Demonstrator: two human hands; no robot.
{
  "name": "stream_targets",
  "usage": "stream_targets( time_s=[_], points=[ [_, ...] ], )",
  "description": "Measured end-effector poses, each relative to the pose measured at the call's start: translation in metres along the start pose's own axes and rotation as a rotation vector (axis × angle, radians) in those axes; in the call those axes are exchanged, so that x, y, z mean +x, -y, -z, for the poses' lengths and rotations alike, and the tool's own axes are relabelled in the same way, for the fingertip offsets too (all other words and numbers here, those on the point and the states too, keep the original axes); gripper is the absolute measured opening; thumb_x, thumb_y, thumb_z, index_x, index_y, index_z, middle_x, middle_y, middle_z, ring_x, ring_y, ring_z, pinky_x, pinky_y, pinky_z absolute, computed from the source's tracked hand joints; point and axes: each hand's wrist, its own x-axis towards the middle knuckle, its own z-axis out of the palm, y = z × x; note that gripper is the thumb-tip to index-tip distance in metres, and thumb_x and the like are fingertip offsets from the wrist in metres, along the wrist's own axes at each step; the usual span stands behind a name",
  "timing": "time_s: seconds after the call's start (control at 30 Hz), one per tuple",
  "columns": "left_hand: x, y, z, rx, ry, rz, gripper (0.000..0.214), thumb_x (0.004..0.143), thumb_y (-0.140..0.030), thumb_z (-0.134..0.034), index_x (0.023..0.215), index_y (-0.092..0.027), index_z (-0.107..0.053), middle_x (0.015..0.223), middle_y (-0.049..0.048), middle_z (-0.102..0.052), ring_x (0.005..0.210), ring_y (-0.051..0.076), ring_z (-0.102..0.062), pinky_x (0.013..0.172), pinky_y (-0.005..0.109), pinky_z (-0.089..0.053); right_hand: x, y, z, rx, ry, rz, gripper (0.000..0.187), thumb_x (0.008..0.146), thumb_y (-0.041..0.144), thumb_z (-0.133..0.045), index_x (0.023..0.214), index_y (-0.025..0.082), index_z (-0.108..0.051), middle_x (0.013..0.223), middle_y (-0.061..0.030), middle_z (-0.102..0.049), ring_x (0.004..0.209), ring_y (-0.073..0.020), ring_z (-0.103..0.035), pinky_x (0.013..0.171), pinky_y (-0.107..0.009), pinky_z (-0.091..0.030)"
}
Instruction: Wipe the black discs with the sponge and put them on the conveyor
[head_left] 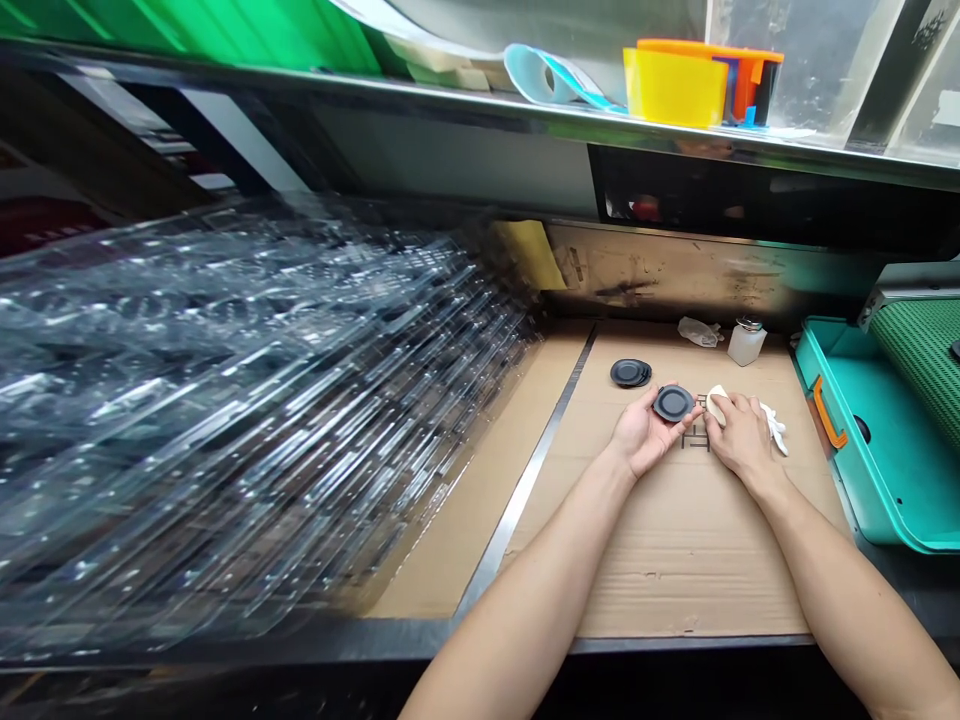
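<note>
While the left hand (637, 435) is turned palm up over the cardboard-covered bench (690, 570), its fingers grip a round, flat black disc (673, 402) by the rim, the disc lying across them and hiding part of them. Just beside it, the right hand (739, 435) has its fingers closed on a bunched white cloth (716, 404), mostly covered. Similar overlapping black discs (630, 373) lie nearer the bench's back edge, their number unclear. Stacked clear plastic trays (247, 420) along the left side are blurred; a teal plastic bin (874, 500) beside the right edge is cut off.
</note>
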Motion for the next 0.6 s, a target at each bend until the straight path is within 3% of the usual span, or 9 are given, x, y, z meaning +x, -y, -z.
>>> stream_targets(
  time_s=[0.3, 0.6],
  points=[
    [-0.005, -0.007, 0.0, -0.053, 0.02, 0.079, 0.048, 0.105, -0.048, -0.027, 0.1, -0.012, -0.059, 0.112, 0.0238, -0.068, 0.063, 0.013, -0.061, 0.043, 0.017, -0.043, 0.001, -0.002, -0.003, -0.004, -0.021, 0.01, 0.034, 0.099, 0.041, -0.052, 0.125, 0.027, -0.068, 0.122, -0.0079, -0.066, 0.105, -0.0286, -0.051, 0.093, -0.038, -0.035],
    [-0.012, -0.014, -0.005, -0.127, 0.063, 0.134, 0.062, 0.103, -0.059, -0.025, 0.099, -0.008, -0.06, 0.115, 0.0287, -0.066, 0.06, 0.011, -0.055, 0.039, 0.016, -0.044, 0.002, -0.005, -0.008, 0.012, -0.054, 0.011, 0.037, 0.099, 0.042, -0.05, 0.127, 0.026, -0.068, 0.124, -0.0082, -0.066, 0.105, -0.0287, -0.051, 0.094, -0.039, -0.036]
  ],
)
